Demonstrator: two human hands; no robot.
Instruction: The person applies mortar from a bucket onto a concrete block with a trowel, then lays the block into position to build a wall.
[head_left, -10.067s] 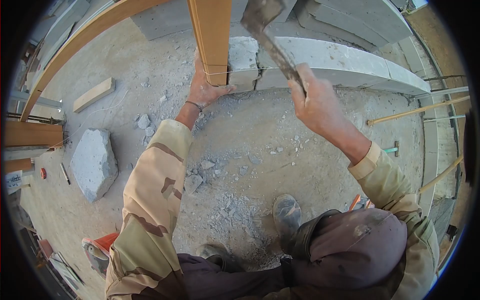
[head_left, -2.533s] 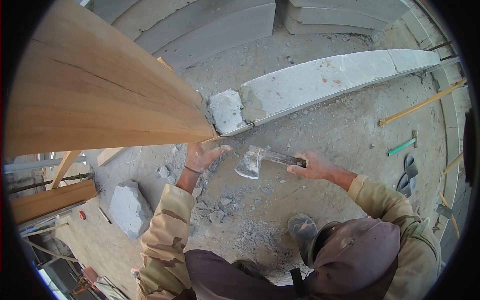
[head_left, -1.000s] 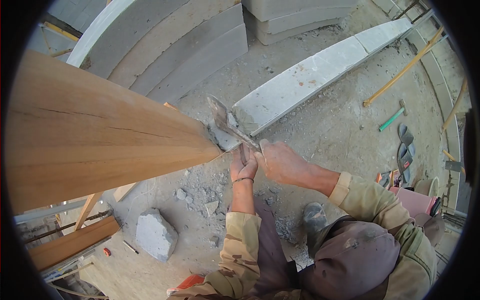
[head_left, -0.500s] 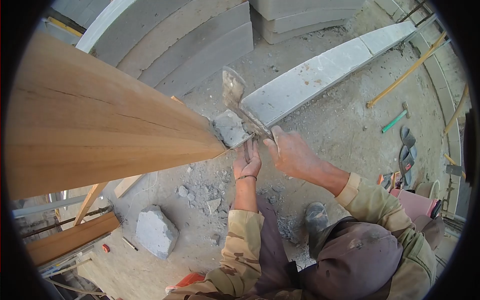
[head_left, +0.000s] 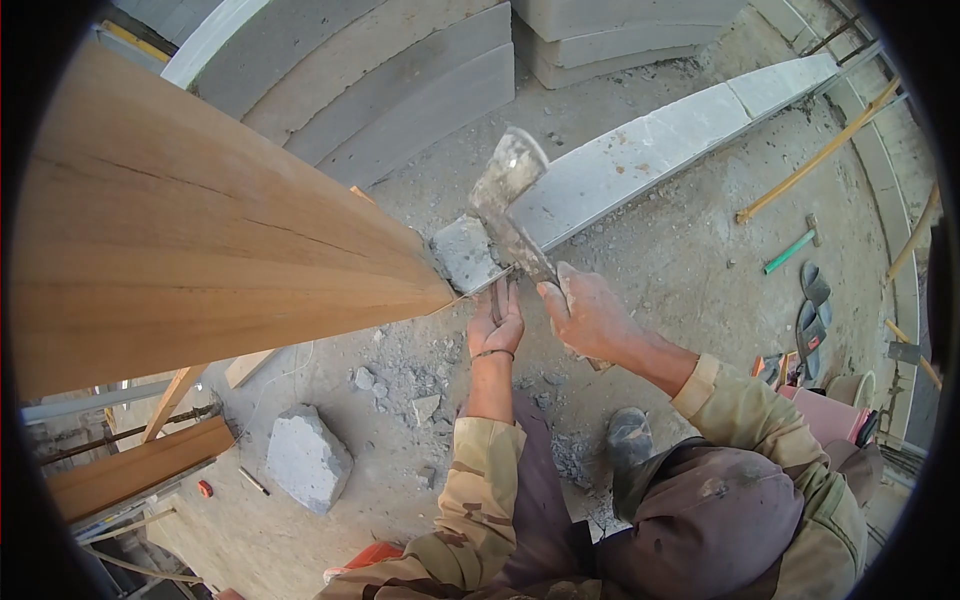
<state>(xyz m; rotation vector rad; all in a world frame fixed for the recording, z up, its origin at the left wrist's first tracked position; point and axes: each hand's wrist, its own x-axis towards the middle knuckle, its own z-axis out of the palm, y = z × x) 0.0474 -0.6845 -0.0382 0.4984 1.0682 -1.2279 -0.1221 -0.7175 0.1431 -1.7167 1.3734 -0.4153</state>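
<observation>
My right hand (head_left: 590, 310) is closed around the handle of a dusty, mortar-caked hatchet (head_left: 512, 180), its broad head raised just above a rough grey block (head_left: 466, 252). That block sits against the end of a big wooden post (head_left: 240, 240), with a thin strip (head_left: 482, 284) along its near edge. Just below the strip is my left hand (head_left: 496, 325), palm towards me, fingers pointing up around something narrow and dark that I cannot make out. The fingertips are partly hidden by the strip.
Stacked curved slabs (head_left: 400, 90) stand behind, and a long pale slab (head_left: 640, 150) lies to the right. A loose chunk (head_left: 308, 458) and rubble (head_left: 425, 408) litter the floor. A green-handled hammer (head_left: 790, 252) and sandals (head_left: 812, 310) lie right; timber (head_left: 140, 470) lies left.
The hatchet head has shifted right and slightly towards me, and my right hand has moved a little right and down. My left hand stays in place under the block's edge.
</observation>
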